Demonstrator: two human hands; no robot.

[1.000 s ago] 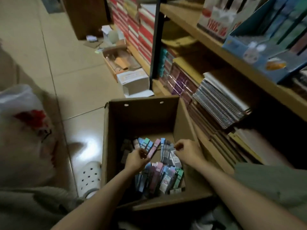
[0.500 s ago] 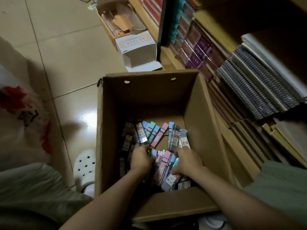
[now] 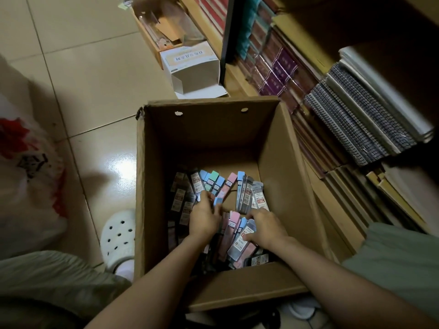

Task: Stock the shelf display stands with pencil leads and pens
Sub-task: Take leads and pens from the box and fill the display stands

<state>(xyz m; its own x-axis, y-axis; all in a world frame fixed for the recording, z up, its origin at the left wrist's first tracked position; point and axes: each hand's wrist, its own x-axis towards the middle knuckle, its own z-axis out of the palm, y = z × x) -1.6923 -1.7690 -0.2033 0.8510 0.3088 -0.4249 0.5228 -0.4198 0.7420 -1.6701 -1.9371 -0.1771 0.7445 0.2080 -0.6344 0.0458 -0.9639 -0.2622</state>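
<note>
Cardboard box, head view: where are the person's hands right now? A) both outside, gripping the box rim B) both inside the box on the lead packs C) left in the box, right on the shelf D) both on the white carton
B: the left hand and right hand are both down inside the cardboard box, resting on the pile of pencil lead packs.

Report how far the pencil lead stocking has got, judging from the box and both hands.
Done: nothing visibly stocked; no display stand is in view. In hand: both hands are down in the cardboard box, the left hand and right hand gathering pencil lead packs. Left: many packs still lie loose in the box, all yet to reach the stands.
</note>
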